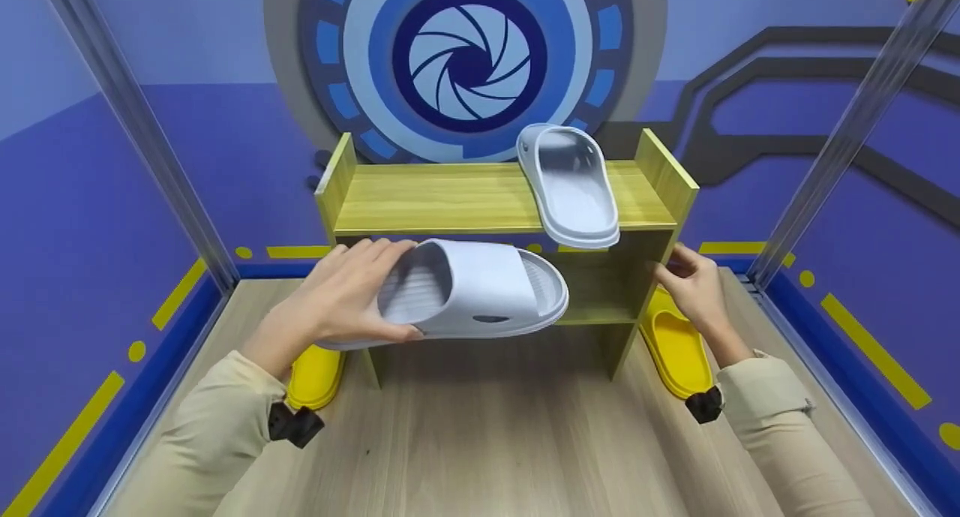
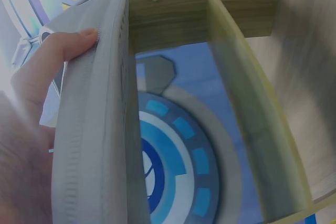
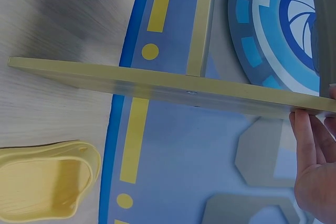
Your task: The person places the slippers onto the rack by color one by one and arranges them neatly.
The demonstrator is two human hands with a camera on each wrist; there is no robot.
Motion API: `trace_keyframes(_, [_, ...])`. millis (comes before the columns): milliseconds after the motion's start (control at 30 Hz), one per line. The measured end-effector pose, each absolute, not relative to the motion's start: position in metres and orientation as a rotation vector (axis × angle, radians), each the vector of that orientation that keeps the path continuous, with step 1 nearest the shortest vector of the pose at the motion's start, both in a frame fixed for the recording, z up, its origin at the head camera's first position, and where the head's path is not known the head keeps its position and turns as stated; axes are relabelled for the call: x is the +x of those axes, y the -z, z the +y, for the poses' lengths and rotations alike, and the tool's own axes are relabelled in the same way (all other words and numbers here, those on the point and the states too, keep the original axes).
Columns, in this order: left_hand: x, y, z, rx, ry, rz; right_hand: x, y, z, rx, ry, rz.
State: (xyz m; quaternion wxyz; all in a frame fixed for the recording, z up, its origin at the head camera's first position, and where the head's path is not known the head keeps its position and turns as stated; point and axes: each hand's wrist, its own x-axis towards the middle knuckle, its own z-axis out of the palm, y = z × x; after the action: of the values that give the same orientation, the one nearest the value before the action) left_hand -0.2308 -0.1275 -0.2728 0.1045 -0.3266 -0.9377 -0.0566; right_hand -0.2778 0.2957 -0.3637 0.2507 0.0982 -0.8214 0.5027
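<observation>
My left hand (image 1: 337, 296) grips a light grey slide slipper (image 1: 487, 284) by its heel half, thumb along the near edge of the sole, fingers over the far side. The slipper lies sideways, toe to the right, in front of the wooden shoe rack (image 1: 435, 194); the left wrist view shows its sole edge-on. A matching grey slipper (image 1: 577, 194) sits on the right part of the top shelf, its end jutting past the front edge. At the rack's right side panel (image 3: 157, 80), my right hand (image 1: 697, 288) pinches the panel edge, fingers on its outer face.
A yellow shoe (image 1: 679, 348) stands on the floor to the right of the rack, below my right wrist. Another yellow shoe (image 1: 315, 378) is on the left, partly hidden by my left forearm. A patterned blue and purple wall (image 1: 225, 142) rises behind, with metal posts at both sides.
</observation>
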Motion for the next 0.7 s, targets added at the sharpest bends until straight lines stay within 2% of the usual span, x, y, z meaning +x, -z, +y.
trace_keyframes(467, [-0.231,0.244,-0.138,-0.899,0.226,-2.735,-0.276,0.363,0.296,0.265,-1.356,-2.244])
trace_keyframes(700, [-0.239,0.229,-0.138,-0.744,0.24,-2.802,-0.277,0.363,0.296,0.27,-1.376,-2.247])
